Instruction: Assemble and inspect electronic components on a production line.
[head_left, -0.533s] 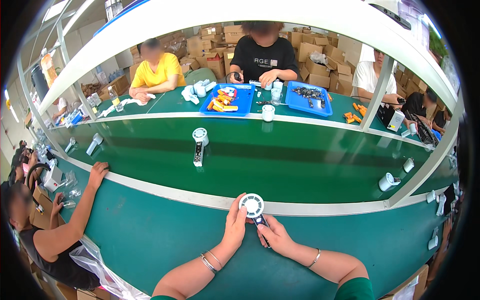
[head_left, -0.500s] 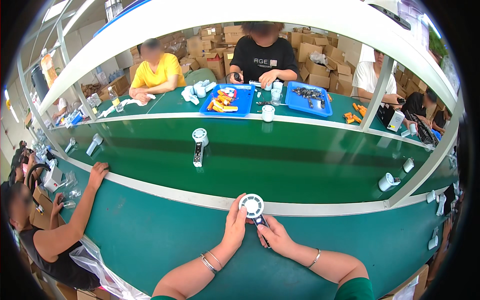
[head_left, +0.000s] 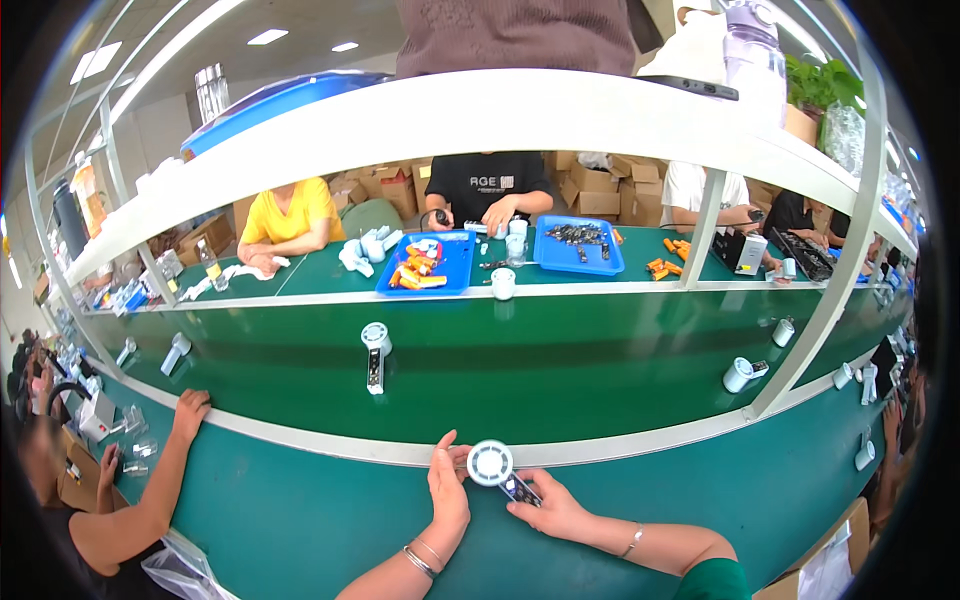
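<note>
A small handheld fan [head_left: 490, 463], with a round white slotted head and a dark circuit board showing in its handle, is tilted above the green worktable [head_left: 330, 500]. My right hand [head_left: 552, 507] grips its handle between thumb and fingers. Beside the fan's head, my left hand [head_left: 447, 490] stands open with its fingers stretched upward. Its fingertips come close to the head's left rim; whether they touch it I cannot tell.
Beyond a pale rail, more fan units [head_left: 375, 350] lie on the green conveyor belt [head_left: 560, 360]. Blue trays [head_left: 440, 280] hold orange and dark parts on the far bench. A white overhead shelf [head_left: 480, 120] spans the view. A co-worker's arm [head_left: 165, 470] rests at left.
My left hand has let go of the fan's head and opened beside it. The right hand keeps the handle. My view has tilted upward, and the fan units on the belt appear shifted left.
</note>
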